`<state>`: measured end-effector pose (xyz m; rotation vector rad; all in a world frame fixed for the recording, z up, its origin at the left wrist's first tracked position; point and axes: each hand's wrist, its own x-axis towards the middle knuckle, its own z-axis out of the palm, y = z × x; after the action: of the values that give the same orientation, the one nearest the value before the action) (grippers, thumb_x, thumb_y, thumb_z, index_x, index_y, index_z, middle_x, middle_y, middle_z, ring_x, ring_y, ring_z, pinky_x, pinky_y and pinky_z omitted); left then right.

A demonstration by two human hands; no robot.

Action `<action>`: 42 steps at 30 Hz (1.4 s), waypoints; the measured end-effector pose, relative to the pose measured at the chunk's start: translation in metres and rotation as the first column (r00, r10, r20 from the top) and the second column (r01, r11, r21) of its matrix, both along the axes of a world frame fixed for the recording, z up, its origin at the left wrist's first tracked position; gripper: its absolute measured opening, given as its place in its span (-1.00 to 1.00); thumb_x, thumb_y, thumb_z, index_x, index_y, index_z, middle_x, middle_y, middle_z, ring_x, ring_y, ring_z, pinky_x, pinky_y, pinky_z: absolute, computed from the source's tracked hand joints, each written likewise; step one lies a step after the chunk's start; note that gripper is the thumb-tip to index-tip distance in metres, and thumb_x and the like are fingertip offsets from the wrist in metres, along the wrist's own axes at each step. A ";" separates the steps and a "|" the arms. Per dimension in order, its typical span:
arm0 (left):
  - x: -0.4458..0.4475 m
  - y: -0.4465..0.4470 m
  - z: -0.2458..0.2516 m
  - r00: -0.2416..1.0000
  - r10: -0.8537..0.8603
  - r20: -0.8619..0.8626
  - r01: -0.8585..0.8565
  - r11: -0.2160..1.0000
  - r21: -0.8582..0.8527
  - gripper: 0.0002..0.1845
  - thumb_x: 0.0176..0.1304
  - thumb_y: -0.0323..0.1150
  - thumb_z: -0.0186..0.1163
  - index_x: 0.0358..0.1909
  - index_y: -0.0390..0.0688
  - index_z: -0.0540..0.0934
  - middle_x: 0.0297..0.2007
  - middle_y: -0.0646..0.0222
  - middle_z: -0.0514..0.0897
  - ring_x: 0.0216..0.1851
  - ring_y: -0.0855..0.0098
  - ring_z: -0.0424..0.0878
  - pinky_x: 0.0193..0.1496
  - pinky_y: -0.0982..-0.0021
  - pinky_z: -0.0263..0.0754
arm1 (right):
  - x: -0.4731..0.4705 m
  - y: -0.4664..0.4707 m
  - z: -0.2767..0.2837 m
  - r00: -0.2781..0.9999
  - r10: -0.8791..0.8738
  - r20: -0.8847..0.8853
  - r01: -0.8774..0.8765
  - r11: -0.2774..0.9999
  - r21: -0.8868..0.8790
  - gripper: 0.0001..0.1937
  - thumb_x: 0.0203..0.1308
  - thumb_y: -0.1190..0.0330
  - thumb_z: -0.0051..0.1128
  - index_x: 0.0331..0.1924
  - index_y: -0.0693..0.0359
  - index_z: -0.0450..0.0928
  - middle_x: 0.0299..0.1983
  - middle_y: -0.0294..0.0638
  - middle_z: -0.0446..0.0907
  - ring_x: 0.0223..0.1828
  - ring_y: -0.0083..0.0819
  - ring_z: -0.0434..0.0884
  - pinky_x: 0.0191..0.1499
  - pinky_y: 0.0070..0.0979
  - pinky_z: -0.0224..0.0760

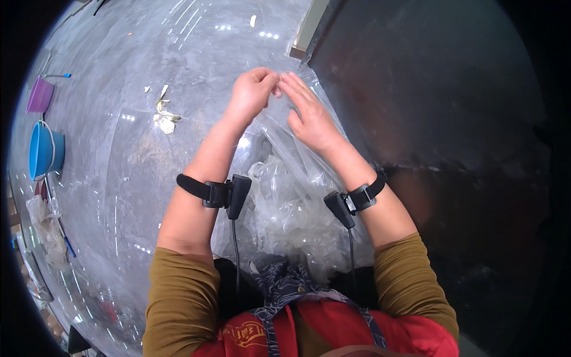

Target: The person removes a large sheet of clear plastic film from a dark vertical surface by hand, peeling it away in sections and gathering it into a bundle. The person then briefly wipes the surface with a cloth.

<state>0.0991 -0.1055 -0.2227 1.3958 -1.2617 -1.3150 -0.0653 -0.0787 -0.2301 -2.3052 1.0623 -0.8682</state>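
Clear plastic sheeting [285,205] hangs or lies bunched below my forearms, with a taut edge running up beside the dark panel. My left hand [256,91] is at the upper centre, its thumb and index finger pinched together at the top of the sheeting; whether film is between them is too fine to tell. My right hand [310,114] lies just right of it, fingers extended and close together, their tips meeting the left fingertips over the film. Each forearm wears a black strap with a small cabled device.
A large dark panel [424,111] fills the right side. On the grey floor [89,147] at left stand a blue bucket [41,151] and a purple bucket [40,96]. Pale scraps [166,119] lie left of my hands, and a crumpled plastic bag [47,227] lies at far left.
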 end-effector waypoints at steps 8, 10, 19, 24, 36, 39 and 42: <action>-0.023 -0.023 0.012 0.877 0.300 0.376 -0.054 0.838 -0.543 -0.74 0.07 -0.28 0.24 -0.25 -0.22 0.59 -0.35 0.26 0.66 -0.30 0.36 0.63 -0.19 0.40 0.49 | 0.005 0.006 -0.003 0.998 -0.052 -0.047 0.051 0.999 -0.018 -0.47 -0.05 0.57 -0.10 0.14 0.38 0.29 0.24 0.11 0.22 0.35 -0.06 0.10 0.34 -0.29 0.02; -0.046 -0.028 0.006 0.869 0.291 0.400 -0.036 0.843 -0.537 -0.75 0.03 -0.29 0.27 -0.27 -0.18 0.58 -0.38 0.24 0.65 -0.35 0.28 0.63 -0.24 0.38 0.51 | 0.004 0.006 -0.004 0.997 -0.076 -0.024 0.077 0.996 0.042 -0.48 -0.04 0.55 -0.08 0.13 0.36 0.30 0.23 0.11 0.23 0.33 -0.04 0.13 0.33 -0.29 0.02; -0.056 -0.043 -0.007 0.907 0.321 0.273 -0.076 0.762 -0.643 -0.90 0.07 -0.37 0.15 -0.42 -0.19 0.55 -0.44 0.20 0.61 -0.39 0.13 0.58 -0.32 0.27 0.47 | -0.003 0.003 -0.007 0.997 -0.022 -0.070 0.019 0.999 -0.046 -0.50 -0.07 0.54 -0.05 0.08 0.42 0.31 0.17 0.14 0.28 0.28 0.01 0.18 0.31 -0.25 0.07; -0.059 -0.045 -0.013 0.923 0.317 0.218 -0.122 0.779 -0.616 -0.91 0.09 -0.40 0.12 -0.41 -0.21 0.54 -0.46 0.19 0.61 -0.41 0.15 0.58 -0.32 0.29 0.47 | 0.001 0.004 -0.007 0.997 -0.048 -0.061 0.047 0.999 -0.011 -0.50 -0.07 0.56 -0.06 0.08 0.41 0.32 0.18 0.14 0.28 0.30 0.00 0.17 0.31 -0.26 0.08; -0.027 -0.042 -0.029 0.977 0.157 -0.145 -0.174 0.978 -0.111 -0.79 0.21 -0.40 0.05 -0.27 -0.36 0.55 -0.41 0.28 0.61 -0.42 0.52 0.57 -0.34 0.53 0.48 | 0.005 0.007 -0.006 0.994 -0.084 -0.066 0.081 0.996 -0.046 -0.53 -0.05 0.54 -0.04 0.07 0.40 0.38 0.21 0.10 0.27 0.33 -0.08 0.16 0.32 -0.29 0.07; -0.034 -0.036 -0.018 0.997 -0.066 -0.049 0.065 0.997 -0.033 -0.71 0.24 -0.22 0.10 -0.32 -0.29 0.60 -0.44 0.36 0.62 -0.39 0.57 0.52 -0.33 0.53 0.40 | 0.007 0.009 0.005 0.987 -0.112 -0.119 0.104 0.992 -0.068 -0.57 -0.05 0.53 -0.03 0.02 0.40 0.41 0.18 0.10 0.32 0.30 -0.08 0.21 0.29 -0.29 0.12; -0.036 -0.028 -0.012 0.978 -0.209 0.017 0.207 0.975 0.082 -0.69 0.24 -0.18 0.10 -0.38 -0.28 0.58 -0.51 0.46 0.57 -0.46 0.62 0.45 -0.41 0.56 0.35 | 0.005 0.011 0.023 0.951 -0.126 -0.283 0.080 0.982 -0.171 -0.64 -0.06 0.53 0.01 -0.08 0.38 0.47 0.05 0.05 0.44 0.18 -0.09 0.36 0.18 -0.30 0.27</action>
<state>0.0635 -0.1333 -0.2347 1.3678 -1.4174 -1.5071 -0.0602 -0.0673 -0.2072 -2.5901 1.2891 -0.6830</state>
